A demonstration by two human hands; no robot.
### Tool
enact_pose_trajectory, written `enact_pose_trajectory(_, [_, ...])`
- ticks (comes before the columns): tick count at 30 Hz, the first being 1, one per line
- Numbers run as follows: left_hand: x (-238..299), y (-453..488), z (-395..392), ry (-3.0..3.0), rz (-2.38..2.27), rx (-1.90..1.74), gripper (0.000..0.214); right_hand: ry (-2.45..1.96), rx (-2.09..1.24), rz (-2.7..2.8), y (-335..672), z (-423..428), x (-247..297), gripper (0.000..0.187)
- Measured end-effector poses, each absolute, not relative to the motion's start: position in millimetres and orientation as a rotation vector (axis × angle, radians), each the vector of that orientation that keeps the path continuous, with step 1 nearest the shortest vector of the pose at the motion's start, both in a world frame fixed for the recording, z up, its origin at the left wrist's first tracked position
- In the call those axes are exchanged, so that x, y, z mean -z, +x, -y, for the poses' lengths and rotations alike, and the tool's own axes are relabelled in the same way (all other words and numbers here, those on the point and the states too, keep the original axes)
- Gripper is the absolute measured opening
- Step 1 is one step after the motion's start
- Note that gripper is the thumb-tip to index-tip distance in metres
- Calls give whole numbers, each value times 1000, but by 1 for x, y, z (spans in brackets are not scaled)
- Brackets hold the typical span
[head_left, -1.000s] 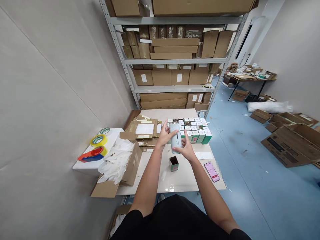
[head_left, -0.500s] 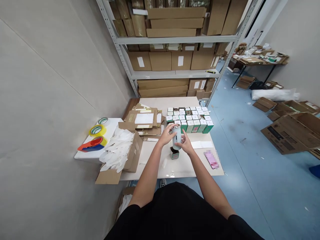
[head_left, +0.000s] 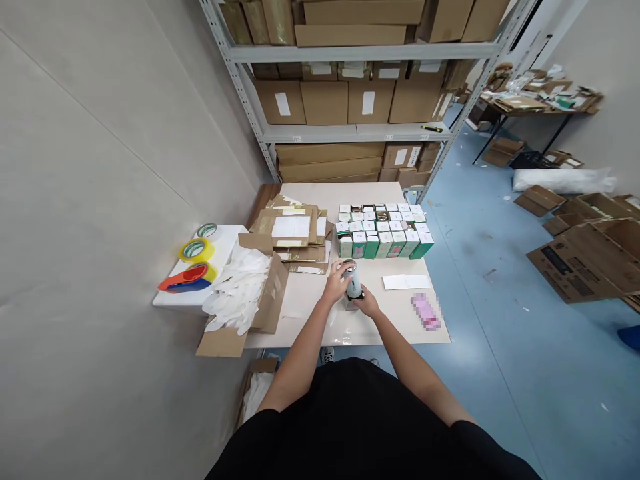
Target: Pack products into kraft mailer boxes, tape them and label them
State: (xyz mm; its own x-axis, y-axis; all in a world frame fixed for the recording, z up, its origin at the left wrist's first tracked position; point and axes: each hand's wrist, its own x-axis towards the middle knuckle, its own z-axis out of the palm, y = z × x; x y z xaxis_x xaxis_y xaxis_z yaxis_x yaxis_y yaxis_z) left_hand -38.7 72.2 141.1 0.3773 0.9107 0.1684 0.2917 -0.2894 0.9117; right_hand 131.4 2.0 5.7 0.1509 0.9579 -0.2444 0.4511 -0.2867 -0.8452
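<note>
My left hand (head_left: pixel 337 283) is closed around the upper part of a pale blue, can-shaped tumbler (head_left: pixel 354 287) with a shiny rim. Its lower end stands at the mouth of a small carton (head_left: pixel 351 305), partly inside as far as I can see. Low down, my right hand (head_left: pixel 368 302) grips the side of that carton, its fingers partly hidden behind it. Just beyond my hands, several rows of white-and-green boxes (head_left: pixel 384 243) stand together on the table (head_left: pixel 307 320).
Flattened cardboard (head_left: pixel 295 230) lies left of the boxes. An open carton of white paper (head_left: pixel 235 287) sits beside tape rolls (head_left: pixel 196 251) and a red-and-blue tape dispenser (head_left: pixel 187 278). White slips (head_left: pixel 405 282) and a pink blurred item (head_left: pixel 426 312) lie right. A loaded shelf (head_left: pixel 350 133) stands behind.
The tumbler has come down from above the carton to its opening. My right hand has moved from the tumbler down to the carton, while my left hand stays on the tumbler.
</note>
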Motion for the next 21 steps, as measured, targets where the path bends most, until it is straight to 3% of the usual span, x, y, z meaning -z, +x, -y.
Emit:
enact_pose_trajectory(6, [-133, -51, -66, 1679, -1072, -993, 36, -1818, -1186, 1133, 121, -4, 0, 72])
enact_pose_trajectory(15, [-119, -68, -53, 1715, -1045, -1025, 35, -1770, -1273, 1062, 121, 2, 7, 70])
enact_pose_trajectory(21, [-93, -56, -43, 1895, -1174, -847, 32, -1739, -1194, 1116, 120, 5, 7, 54])
